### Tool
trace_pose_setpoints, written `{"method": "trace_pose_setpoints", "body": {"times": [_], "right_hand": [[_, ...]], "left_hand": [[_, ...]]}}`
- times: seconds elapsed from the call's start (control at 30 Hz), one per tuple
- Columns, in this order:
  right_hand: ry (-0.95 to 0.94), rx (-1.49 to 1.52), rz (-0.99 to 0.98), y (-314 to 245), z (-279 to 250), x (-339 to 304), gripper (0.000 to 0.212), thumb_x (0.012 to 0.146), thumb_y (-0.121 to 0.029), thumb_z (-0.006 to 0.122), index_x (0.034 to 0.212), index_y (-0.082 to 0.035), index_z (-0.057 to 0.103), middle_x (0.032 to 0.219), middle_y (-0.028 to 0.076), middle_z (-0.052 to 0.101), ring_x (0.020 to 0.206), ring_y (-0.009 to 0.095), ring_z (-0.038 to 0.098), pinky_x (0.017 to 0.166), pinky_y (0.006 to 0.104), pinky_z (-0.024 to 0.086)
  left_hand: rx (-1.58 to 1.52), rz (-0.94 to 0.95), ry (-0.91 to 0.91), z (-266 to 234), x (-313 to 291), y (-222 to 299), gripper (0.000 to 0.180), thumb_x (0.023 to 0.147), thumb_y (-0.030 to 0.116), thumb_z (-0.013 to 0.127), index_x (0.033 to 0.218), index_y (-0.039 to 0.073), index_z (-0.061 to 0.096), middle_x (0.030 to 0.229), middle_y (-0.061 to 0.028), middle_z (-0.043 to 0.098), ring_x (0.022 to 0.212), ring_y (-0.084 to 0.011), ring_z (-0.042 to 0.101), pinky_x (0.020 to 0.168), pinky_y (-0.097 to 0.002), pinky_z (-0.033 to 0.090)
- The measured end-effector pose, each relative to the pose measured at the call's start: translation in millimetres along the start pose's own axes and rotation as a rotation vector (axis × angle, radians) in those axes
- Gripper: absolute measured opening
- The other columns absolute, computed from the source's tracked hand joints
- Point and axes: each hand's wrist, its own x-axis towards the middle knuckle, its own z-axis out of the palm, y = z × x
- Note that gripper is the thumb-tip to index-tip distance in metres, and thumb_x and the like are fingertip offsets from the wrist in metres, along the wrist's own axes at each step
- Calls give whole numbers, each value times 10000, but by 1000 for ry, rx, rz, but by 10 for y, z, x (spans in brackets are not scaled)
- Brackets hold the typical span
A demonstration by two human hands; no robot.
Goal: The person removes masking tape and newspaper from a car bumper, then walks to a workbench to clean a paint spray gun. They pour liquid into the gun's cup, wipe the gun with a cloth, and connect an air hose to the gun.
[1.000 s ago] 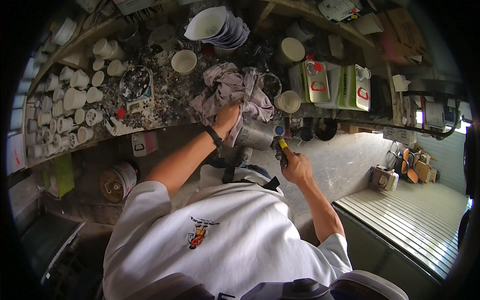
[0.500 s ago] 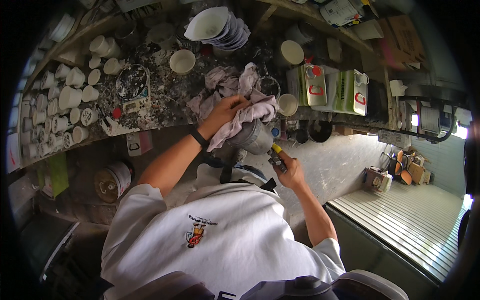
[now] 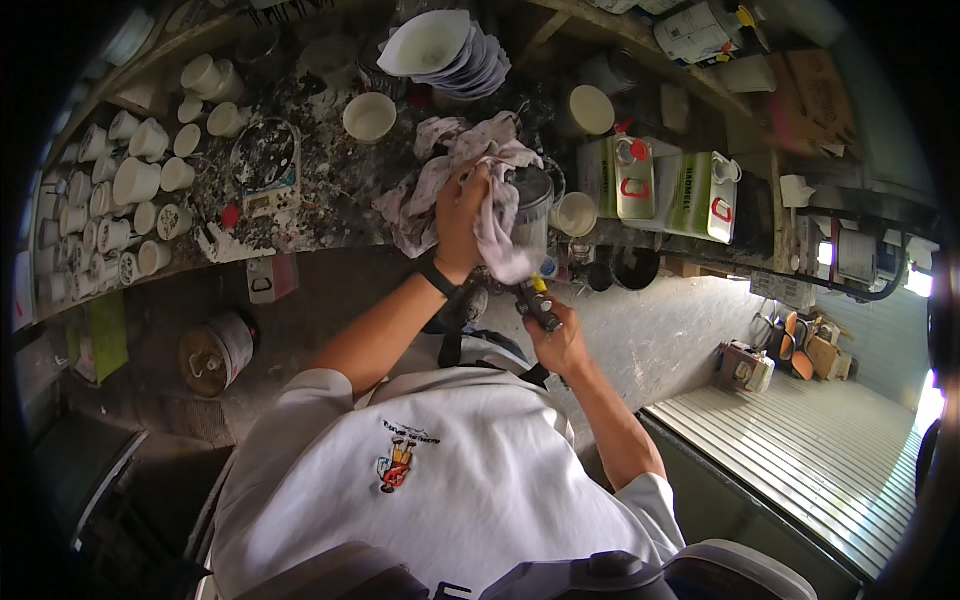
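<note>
My left hand (image 3: 461,228) has its fingers wrapped in a crumpled pale pink rag (image 3: 425,205) and presses it against the side of a grey see-through cup (image 3: 533,200). This cup stands upright above the dark metal body of what looks like a spray gun (image 3: 540,308), which has a yellow part near its top. Below the cup, my right hand (image 3: 562,342) is closed around the gun's handle. Part of the rag hangs down over the cup's near side and hides where cup and gun join. The rag's far end bunches up over the bench edge.
The paint-spattered bench (image 3: 330,215) holds a scale (image 3: 268,200), a white tub (image 3: 370,118), many stacked cups (image 3: 137,182) at left and paper strainers (image 3: 440,60) at the back. Metal cans (image 3: 630,180) stand right. A drum (image 3: 215,355) sits on the floor at left.
The cup has gone from tilted to upright and moved away from me. My left hand has turned more upright with the rag, now at the cup's left side. My right hand shifted slightly left.
</note>
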Motion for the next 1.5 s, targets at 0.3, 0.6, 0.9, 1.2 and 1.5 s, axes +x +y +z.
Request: {"method": "trace_pose_setpoints", "body": {"times": [0.3,0.6,0.9,1.2,1.5], "right_hand": [[-225,319,151,442,43,-1,235,855,-97,719,1068,-4,688,743,37,644,685,127,608,637,314,488],[130,539,48,112,-272,-81,409,826,-88,729,1217,12,664,797,113,687,703,220,643,671,360,511],[48,187,-181,322,-604,-363,494,766,-137,753,1235,7,696,1113,230,732,1015,425,689,899,430,534],[159,128,-376,580,-600,-415,451,772,-103,730,1220,-57,697,864,178,721,766,401,674,686,427,525],[271,10,34,563,-608,-542,599,767,-122,719,1359,-151,638,872,198,718,807,439,680,708,511,543]], "left_hand": [[-163,-381,-321,-680,326,-697,358,1058,174,569,1360,-16,591,1287,-94,665,1136,-171,640,981,-305,509],[833,-231,-370,-1049,412,-1164,730,1031,374,629,1548,-59,352,1582,-271,398,1465,-431,378,1200,-469,330],[263,277,-1054,98,705,832,978,846,555,757,1549,-19,394,1555,-216,466,1465,-392,414,1207,-483,309],[327,645,-1216,781,431,1137,1055,741,666,793,1438,-69,498,1340,-253,622,1226,-447,607,1108,-532,424],[407,382,-875,1139,125,791,777,778,253,777,1430,-73,505,1356,-245,618,1237,-388,623,1085,-441,461]]}}
